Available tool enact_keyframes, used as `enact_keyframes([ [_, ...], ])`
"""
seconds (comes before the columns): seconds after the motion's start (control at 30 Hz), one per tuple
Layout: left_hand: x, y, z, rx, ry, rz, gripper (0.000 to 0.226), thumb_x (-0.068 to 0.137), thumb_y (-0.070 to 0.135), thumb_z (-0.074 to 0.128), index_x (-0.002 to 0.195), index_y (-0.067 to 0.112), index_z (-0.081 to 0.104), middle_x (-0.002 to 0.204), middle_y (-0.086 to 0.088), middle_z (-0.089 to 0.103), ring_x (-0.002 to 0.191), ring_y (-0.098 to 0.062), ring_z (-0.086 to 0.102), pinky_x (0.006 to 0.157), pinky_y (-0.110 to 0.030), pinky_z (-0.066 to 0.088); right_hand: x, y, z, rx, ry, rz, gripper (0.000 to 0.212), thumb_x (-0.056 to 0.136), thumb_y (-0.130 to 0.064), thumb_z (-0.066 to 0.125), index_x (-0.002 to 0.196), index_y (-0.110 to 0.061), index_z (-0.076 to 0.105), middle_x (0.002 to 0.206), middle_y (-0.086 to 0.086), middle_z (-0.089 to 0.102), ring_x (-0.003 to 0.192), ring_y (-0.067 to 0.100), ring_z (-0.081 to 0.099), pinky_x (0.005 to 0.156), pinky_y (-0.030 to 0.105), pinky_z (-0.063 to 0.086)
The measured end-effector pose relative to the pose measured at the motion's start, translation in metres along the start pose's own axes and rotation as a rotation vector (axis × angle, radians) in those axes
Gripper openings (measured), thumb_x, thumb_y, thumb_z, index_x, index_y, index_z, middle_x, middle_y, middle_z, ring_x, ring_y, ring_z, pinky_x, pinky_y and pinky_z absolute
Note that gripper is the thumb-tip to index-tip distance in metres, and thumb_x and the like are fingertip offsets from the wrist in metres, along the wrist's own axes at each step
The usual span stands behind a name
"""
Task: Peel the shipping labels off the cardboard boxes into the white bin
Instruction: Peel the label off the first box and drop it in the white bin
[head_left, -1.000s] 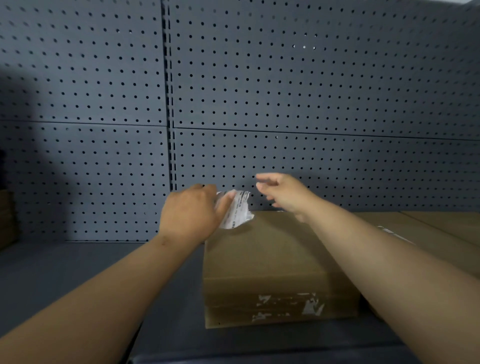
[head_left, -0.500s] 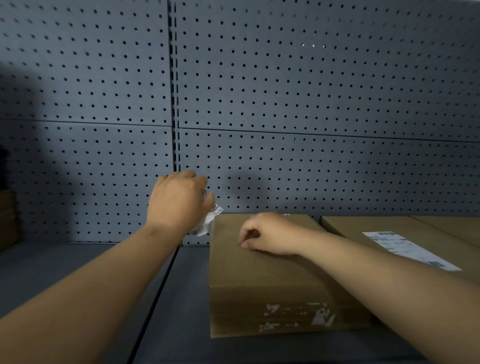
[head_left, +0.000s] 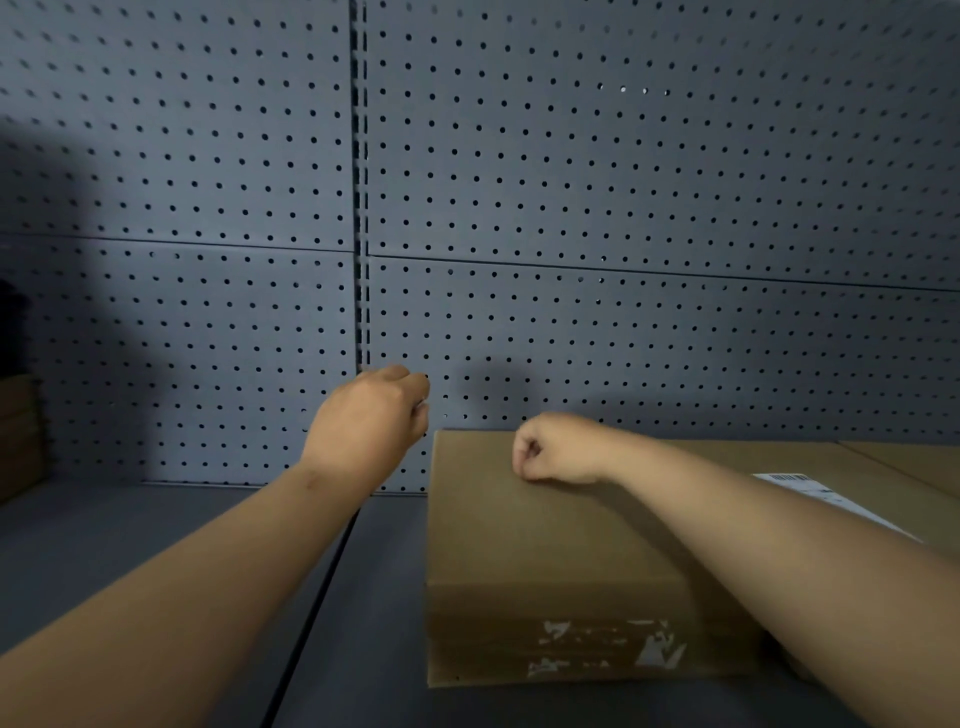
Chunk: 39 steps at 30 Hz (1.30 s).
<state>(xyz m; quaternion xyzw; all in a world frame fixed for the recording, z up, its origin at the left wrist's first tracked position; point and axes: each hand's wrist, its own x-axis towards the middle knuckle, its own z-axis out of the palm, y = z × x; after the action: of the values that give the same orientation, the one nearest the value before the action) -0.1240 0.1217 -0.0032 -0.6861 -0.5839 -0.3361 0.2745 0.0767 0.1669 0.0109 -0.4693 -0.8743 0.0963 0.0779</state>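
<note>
A cardboard box lies on the grey shelf, with torn white label scraps left on its front face. My right hand rests on the box's bare top near the far edge, fingers curled into a fist with nothing visible in it. My left hand hovers closed just left of the box's far left corner; the crumpled label it held a moment ago is hidden behind the fist. To the right, a second box carries a white shipping label. No white bin is in view.
A grey pegboard wall stands right behind the boxes. The dark shelf surface runs left of the box, with a seam between panels. A stack of cardboard sits at the far left edge.
My right hand dropped from the air onto the box top and curled into a fist. My left hand closed over the crumpled label and moved left, so the label is hidden.
</note>
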Motion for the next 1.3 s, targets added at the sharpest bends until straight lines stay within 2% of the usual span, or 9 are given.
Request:
enact_keyframes([
  [0.1,-0.002,0.002,0.003,-0.001,-0.037,-0.008,0.020,0.092,0.016,0.046,0.093,0.006,0.063,0.087,-0.010,0.063,0.076,-0.025,0.055,0.056,-0.029,0.036,0.012,-0.008,0.007,-0.019,0.068,0.068,0.022,0.091,-0.011,0.052,0.103,0.000,0.067,0.114,0.014,0.068,0.104,0.027,0.062,0.089,0.032,0.048],
  [0.27,-0.002,0.001,0.004,-0.004,-0.042,-0.001,0.020,0.092,0.017,0.046,0.096,0.006,0.063,0.088,-0.010,0.063,0.079,-0.027,0.057,0.056,-0.030,0.038,0.006,-0.033,0.019,-0.016,-0.054,-0.116,0.018,0.089,-0.017,0.054,0.102,-0.010,0.065,0.112,0.006,0.066,0.096,0.021,0.059,0.081,0.030,0.045],
  [0.47,-0.004,0.001,0.003,0.001,-0.082,-0.030,0.023,0.094,0.019,0.044,0.107,0.011,0.062,0.096,-0.008,0.064,0.088,-0.024,0.058,0.062,-0.031,0.045,0.013,-0.008,0.006,-0.073,0.005,0.151,0.018,0.090,-0.009,0.046,0.090,0.002,0.061,0.097,0.019,0.063,0.082,0.022,0.055,0.074,0.029,0.046],
  [0.57,-0.005,0.004,0.001,-0.004,-0.087,-0.039,0.026,0.094,0.019,0.044,0.112,0.011,0.061,0.102,-0.007,0.065,0.093,-0.025,0.059,0.067,-0.034,0.050,0.007,-0.038,0.024,-0.051,0.039,-0.024,0.022,0.091,-0.014,0.050,0.103,-0.001,0.063,0.113,0.014,0.064,0.100,0.027,0.060,0.087,0.034,0.051],
  [0.7,-0.010,0.003,-0.002,0.009,-0.019,-0.017,0.025,0.092,0.019,0.047,0.109,0.012,0.064,0.100,-0.005,0.068,0.090,-0.024,0.062,0.061,-0.030,0.046,-0.027,-0.051,0.024,-0.017,-0.094,-0.296,0.006,0.089,-0.022,0.054,0.087,-0.022,0.059,0.091,-0.010,0.055,0.084,0.011,0.054,0.071,0.022,0.045],
  [0.87,-0.012,0.006,-0.002,0.057,-0.020,-0.020,0.029,0.093,0.021,0.043,0.114,0.015,0.062,0.105,-0.003,0.069,0.093,-0.023,0.062,0.063,-0.026,0.039,-0.019,-0.028,0.011,-0.032,0.003,-0.049,0.020,0.092,-0.016,0.051,0.103,-0.008,0.065,0.115,0.002,0.064,0.105,0.021,0.060,0.090,0.031,0.046],
  [1.03,-0.015,0.010,-0.004,0.059,-0.024,-0.016,0.026,0.091,0.021,0.048,0.111,0.013,0.063,0.101,-0.005,0.070,0.092,-0.025,0.062,0.067,-0.031,0.044,-0.018,-0.061,0.033,0.021,-0.052,-0.268,0.017,0.089,-0.018,0.055,0.100,-0.014,0.067,0.097,-0.001,0.066,0.086,0.015,0.058,0.072,0.025,0.045],
  [1.17,-0.017,0.009,-0.004,0.069,-0.037,-0.021,0.027,0.093,0.021,0.044,0.113,0.015,0.061,0.102,-0.003,0.069,0.096,-0.023,0.061,0.069,-0.031,0.046,-0.015,-0.040,0.019,-0.065,0.034,-0.078,0.024,0.091,-0.013,0.050,0.103,0.002,0.065,0.116,0.016,0.066,0.104,0.030,0.062,0.089,0.035,0.050],
  [1.3,-0.019,0.010,-0.004,0.060,-0.059,-0.018,0.027,0.092,0.022,0.045,0.112,0.014,0.061,0.101,-0.004,0.069,0.096,-0.024,0.060,0.073,-0.034,0.048,-0.022,-0.059,0.033,-0.020,-0.002,-0.236,0.019,0.090,-0.016,0.053,0.101,-0.009,0.067,0.102,0.004,0.067,0.087,0.017,0.057,0.074,0.025,0.042],
])
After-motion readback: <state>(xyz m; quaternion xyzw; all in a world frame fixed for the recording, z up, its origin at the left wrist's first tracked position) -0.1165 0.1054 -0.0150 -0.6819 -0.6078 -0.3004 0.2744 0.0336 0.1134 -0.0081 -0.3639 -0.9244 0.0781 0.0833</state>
